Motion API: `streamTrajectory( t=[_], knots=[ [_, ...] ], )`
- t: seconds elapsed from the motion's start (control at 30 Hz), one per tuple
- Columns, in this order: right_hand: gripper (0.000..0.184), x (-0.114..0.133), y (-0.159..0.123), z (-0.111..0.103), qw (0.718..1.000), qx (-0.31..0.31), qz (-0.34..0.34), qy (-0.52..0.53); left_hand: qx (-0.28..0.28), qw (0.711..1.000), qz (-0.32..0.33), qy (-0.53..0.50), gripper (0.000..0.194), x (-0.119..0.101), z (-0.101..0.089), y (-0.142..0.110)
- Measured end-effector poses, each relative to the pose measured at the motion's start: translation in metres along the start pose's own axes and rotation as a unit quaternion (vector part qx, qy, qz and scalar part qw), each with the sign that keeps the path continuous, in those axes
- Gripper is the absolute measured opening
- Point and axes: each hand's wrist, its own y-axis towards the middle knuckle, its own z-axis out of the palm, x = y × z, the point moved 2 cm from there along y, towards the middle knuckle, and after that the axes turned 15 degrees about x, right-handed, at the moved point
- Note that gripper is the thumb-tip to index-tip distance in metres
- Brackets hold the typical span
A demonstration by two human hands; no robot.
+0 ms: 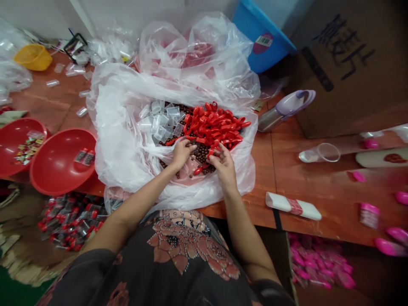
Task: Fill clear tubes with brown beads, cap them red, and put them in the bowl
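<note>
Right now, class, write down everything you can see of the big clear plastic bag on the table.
The big clear plastic bag is thin, crumpled film, milky where folds bunch. It lies open on the table, its far side billowing upward. Inside sit red plastic pieces, brown beads and small clear packets. The left hand and right hand reach in among them.

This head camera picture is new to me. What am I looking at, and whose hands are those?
There's no machine here. A camera worn on a person's head looks down at their own bare hands. The left hand and right hand are inside a white plastic bag on an orange table, among red plastic pieces, brown balls and small clear packets. I can't tell whether either hand is holding anything. Two red bowls sit on the table's left side.
</note>
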Motion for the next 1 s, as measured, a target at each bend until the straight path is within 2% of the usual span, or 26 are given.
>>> streamTrajectory(
  t=[0.13, 0.27, 0.47, 0.6, 0.83, 1.0],
  knots=[
    [0.053, 0.008, -0.006, 0.0, 0.991, -0.014, 0.037, 0.128, 0.031, 0.998, 0.027, -0.053, 0.014, 0.002, 0.0, -0.004],
    [0.04, 0.015, -0.009, 0.002, 0.982, -0.008, 0.057, 0.18, 0.07, 0.994, 0.03, -0.08, 0.02, -0.007, -0.005, -0.027],
    [0.034, 0.016, -0.013, 0.009, 0.973, -0.005, 0.055, 0.222, 0.054, 0.993, 0.098, 0.042, 0.019, -0.035, -0.029, -0.074],
    [0.035, 0.022, -0.012, 0.02, 0.964, 0.04, 0.065, 0.255, 0.051, 0.995, 0.083, -0.014, 0.031, -0.044, -0.04, -0.089],
    [0.045, 0.042, -0.014, 0.035, 0.966, 0.095, 0.038, 0.237, 0.147, 0.973, 0.003, -0.181, 0.05, -0.047, -0.034, -0.107],
    [0.027, 0.054, -0.022, 0.039, 0.982, 0.055, -0.044, 0.178, 0.18, 0.967, 0.015, -0.177, 0.044, -0.046, -0.028, -0.117]
  ],
)
